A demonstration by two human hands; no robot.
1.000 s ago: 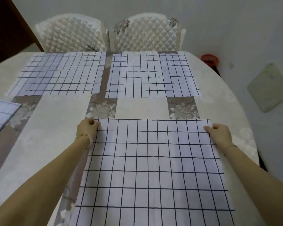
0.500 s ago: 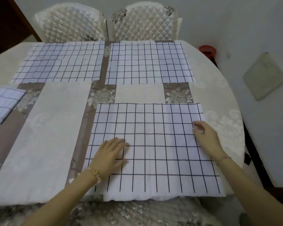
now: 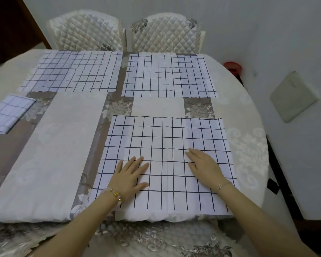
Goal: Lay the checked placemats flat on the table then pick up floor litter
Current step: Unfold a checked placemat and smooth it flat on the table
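A white placemat with a dark check (image 3: 165, 141) lies flat on the table's near right side, its front edge at the table edge. My left hand (image 3: 131, 176) rests palm down on its near left part, fingers spread. My right hand (image 3: 204, 166) lies flat on its near right part. Two more checked placemats lie spread at the far side, one at the left (image 3: 72, 71) and one at the right (image 3: 169, 75). A folded checked placemat (image 3: 6, 113) sits at the left edge of view.
The oval table (image 3: 248, 149) wears a pale floral cloth with grey-brown patches. Two quilted white chairs, one on the left (image 3: 87, 30) and one on the right (image 3: 165, 32), stand behind it. A red object (image 3: 233, 66) and a pale square board (image 3: 293, 95) lie on the floor to the right.
Both hands slid from the near placemat's far corners toward me and inward; they now lie flat on its near half. The view has tilted down a little.
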